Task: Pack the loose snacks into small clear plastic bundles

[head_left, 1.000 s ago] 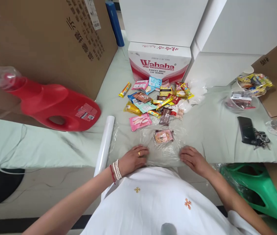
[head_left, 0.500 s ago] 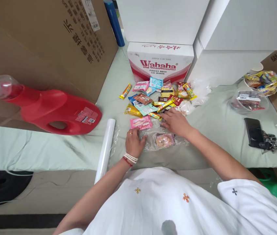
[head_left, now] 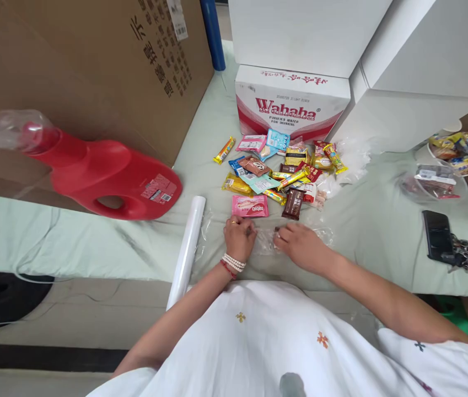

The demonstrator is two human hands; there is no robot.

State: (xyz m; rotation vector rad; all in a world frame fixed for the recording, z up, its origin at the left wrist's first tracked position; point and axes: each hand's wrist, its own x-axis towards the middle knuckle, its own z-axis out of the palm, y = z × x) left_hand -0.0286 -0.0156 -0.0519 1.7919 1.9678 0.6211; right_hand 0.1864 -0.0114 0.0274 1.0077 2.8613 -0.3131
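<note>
Pinched together, the fingers of my left hand grip the left part of a crumpled clear plastic film. My right hand is closed on the film's other side, its fingers curled down; a small dark bit shows at its fingertips. The small packet seen on the film earlier is hidden, apparently under my right hand. Just beyond my hands lie a pink wafer packet and a dark brown snack packet. Behind them is a loose pile of colourful wrapped snacks.
A white roll lies left of my hands, near a red jug. A Wahaba-type water carton stands at the back. To the right are crumpled plastic, a snack tub, a phone and keys.
My right hand has drawn back from the snack pile to the plastic film, uncovering the dark brown packet. My left fingers have closed on the film. The whole view has shifted slightly.
</note>
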